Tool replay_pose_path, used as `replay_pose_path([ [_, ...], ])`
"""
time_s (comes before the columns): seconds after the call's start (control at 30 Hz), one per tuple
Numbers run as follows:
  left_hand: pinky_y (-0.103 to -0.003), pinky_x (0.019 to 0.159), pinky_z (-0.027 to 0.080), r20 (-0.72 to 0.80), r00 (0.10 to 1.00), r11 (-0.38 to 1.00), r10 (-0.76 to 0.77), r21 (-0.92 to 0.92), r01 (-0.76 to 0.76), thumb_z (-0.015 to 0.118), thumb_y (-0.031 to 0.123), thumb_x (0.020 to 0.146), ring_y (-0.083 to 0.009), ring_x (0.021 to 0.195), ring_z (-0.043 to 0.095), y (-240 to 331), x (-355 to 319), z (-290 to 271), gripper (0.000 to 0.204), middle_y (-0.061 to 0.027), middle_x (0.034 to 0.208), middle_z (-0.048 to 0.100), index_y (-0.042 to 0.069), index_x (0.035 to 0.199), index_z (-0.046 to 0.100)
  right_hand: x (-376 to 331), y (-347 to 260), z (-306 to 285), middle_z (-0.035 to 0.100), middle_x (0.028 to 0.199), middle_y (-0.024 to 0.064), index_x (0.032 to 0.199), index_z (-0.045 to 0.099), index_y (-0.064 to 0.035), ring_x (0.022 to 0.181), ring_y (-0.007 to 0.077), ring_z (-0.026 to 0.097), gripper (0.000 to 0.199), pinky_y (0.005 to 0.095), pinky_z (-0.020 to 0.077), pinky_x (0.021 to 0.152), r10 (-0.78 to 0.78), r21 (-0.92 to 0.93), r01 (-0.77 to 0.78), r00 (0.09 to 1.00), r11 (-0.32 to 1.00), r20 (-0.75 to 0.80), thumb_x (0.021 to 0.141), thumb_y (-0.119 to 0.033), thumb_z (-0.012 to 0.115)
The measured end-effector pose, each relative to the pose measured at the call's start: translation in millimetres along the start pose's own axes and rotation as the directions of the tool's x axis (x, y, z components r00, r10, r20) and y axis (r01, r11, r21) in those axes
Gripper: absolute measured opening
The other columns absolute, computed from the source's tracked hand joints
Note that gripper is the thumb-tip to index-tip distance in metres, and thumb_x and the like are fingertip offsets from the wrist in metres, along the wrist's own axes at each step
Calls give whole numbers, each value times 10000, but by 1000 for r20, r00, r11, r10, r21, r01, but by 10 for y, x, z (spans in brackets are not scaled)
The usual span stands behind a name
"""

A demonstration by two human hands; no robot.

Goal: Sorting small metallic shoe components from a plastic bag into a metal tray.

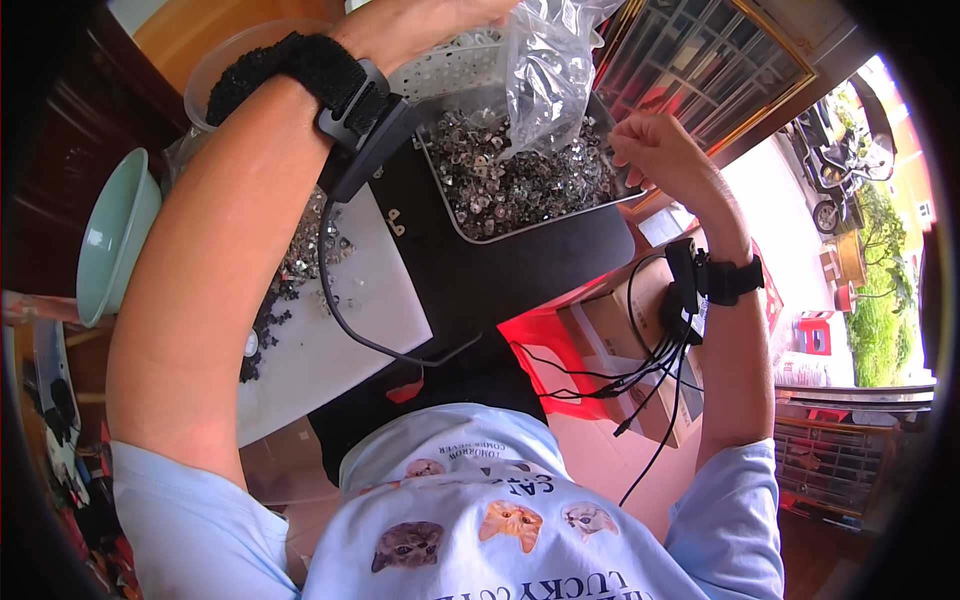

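Observation:
A clear plastic bag (550, 75) hangs over a metal tray (500, 236), its lower end down among the parts. My left hand (425, 30) is at the bag's upper left and appears closed on it; the upper picture edge cuts off the fingertips. In the tray lies a heap of small shiny metal pieces (520, 180). My right hand (662, 150) is at the tray's right side, with its fingers curled together. What lies between those fingers, if anything, is hidden.
A white perforated basket (445, 72) stands behind the tray. Left are a tub of black bits (240, 85), a pale green basin (120, 235) and a white board (350, 350) with scattered parts. Cardboard boxes (630, 345) sit lower right. Cables (640, 380) hang from my right wrist.

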State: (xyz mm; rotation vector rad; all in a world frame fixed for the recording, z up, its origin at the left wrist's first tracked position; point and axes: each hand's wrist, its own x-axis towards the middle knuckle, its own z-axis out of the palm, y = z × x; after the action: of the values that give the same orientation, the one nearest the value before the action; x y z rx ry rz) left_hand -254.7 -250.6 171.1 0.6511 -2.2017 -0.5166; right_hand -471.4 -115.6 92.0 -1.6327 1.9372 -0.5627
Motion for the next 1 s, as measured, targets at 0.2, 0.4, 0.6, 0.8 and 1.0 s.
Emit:
replay_pose_path([
  [0.2, -267, 467, 386, 17, 996, 992, -91, -91, 92, 550, 178, 881, -69, 504, 489, 18, -188, -46, 311, 6, 529, 522, -7, 635, 592, -42, -117, -2, 621, 798, -12, 976, 613, -49, 651, 54, 569, 223, 208, 446, 571, 1, -9, -1, 1000, 1000, -31, 899, -254, 575],
  [0.4, -232, 469, 391, 105, 964, 920, -242, -290, 263, 555, 160, 904, -46, 508, 492, 278, -512, -201, 232, 22, 561, 547, -8, 799, 676, 7, -229, -48, 610, 861, -12, 986, 607, -69, 706, 66, 579, 246, 238, 469, 609, -44, 43, 47, 996, 998, -76, 919, -296, 538],
  [0.6, -197, 462, 306, 35, 984, 958, -176, -222, 179, 546, 307, 926, -28, 473, 403, 169, -754, -198, 324, 48, 513, 421, 11, 868, 664, 220, -173, -43, 613, 1014, 44, 1137, 576, -50, 919, 120, 592, 386, 290, 492, 757, -112, 33, 113, 994, 993, -15, 918, -363, 520],
  [0.8, -222, 433, 370, 74, 972, 925, -224, -299, 236, 534, 245, 924, -34, 456, 435, 74, -892, -250, 307, 37, 514, 459, 48, 702, 612, 350, -410, 68, 474, 1332, 125, 1378, 380, 16, 1139, 189, 517, 785, 334, 415, 963, -229, 238, 239, 971, 942, -68, 871, -567, 519],
  [1.0, -203, 442, 361, 116, 953, 887, -280, -350, 303, 532, 204, 931, -19, 480, 425, -9, -981, -198, 270, 52, 538, 448, 59, 712, 595, 699, -271, 222, 616, 958, 30, 1099, 610, 0, 848, 103, 560, 451, 244, 436, 755, -251, 487, 232, 968, 842, -27, 910, -407, 577],
])
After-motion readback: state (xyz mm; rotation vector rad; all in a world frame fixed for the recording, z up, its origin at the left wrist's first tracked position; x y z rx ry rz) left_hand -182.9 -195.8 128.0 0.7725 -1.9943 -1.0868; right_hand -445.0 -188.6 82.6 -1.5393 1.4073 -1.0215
